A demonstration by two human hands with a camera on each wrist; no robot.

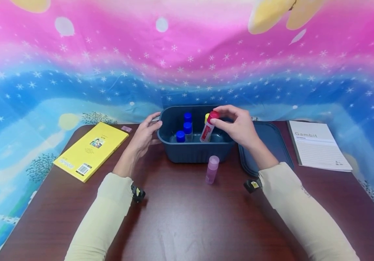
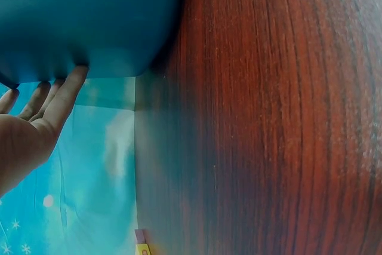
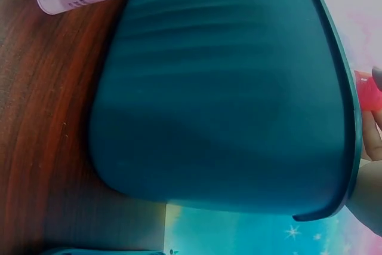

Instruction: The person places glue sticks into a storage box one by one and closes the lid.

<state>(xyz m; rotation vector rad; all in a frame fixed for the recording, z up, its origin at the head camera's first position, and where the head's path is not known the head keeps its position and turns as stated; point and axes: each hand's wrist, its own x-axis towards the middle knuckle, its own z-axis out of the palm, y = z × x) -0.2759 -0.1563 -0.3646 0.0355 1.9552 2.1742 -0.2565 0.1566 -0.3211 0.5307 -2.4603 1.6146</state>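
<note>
A dark blue-grey plastic bin (image 1: 200, 153) stands in the middle of the table. My right hand (image 1: 240, 125) is over its right side, pinching a glue stick (image 1: 207, 131) by its red cap, the lower end inside the bin. Several glue sticks with blue caps (image 1: 187, 127) stand upright in the left half. A yellow cap (image 1: 207, 117) shows just behind the red one. With fingers extended, my left hand (image 1: 145, 132) touches the bin's left wall; in the left wrist view the fingertips (image 2: 77, 74) meet that wall. A translucent pink glue stick (image 1: 212, 170) stands upright before the bin.
Right of the bin lies its dark lid (image 1: 270, 145), partly under my right forearm. A white notebook (image 1: 320, 146) is farther right. On the left are a yellow book (image 1: 92, 150) and a small pinkish eraser-like piece (image 1: 126, 129). A printed cloth (image 1: 187, 54) hangs behind the table.
</note>
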